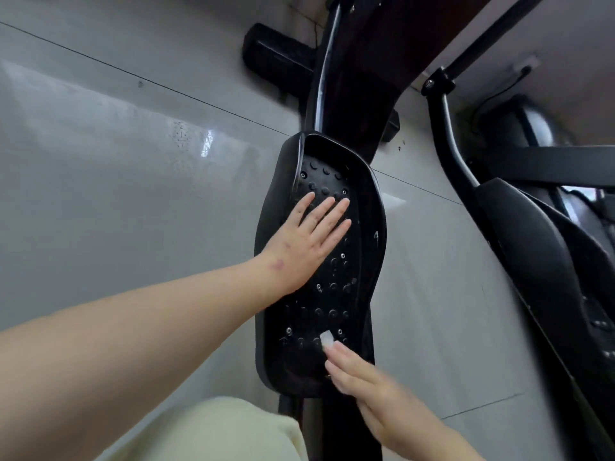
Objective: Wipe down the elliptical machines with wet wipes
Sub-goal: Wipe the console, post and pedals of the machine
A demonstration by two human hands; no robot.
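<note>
Fingers of the left hand lie straight and spread on the foot pedal, palm flat across its left rim. The right hand, blurred, reaches onto the pedal's near end with fingers stretched out, pressing a small white wet wipe to the tread; only a corner of the wipe shows past the fingertips.

A raised lip runs round the pedal, tallest at its far end, where it cups into a toe guard. Left of the pedal lies a wide stretch of grey tiled floor. Right of it, only a narrow strip of floor separates it from a second pedal. Beyond its far end rises the black frame.

The pedal is black and glossy, studded with round nubs, with small bright glints.
</note>
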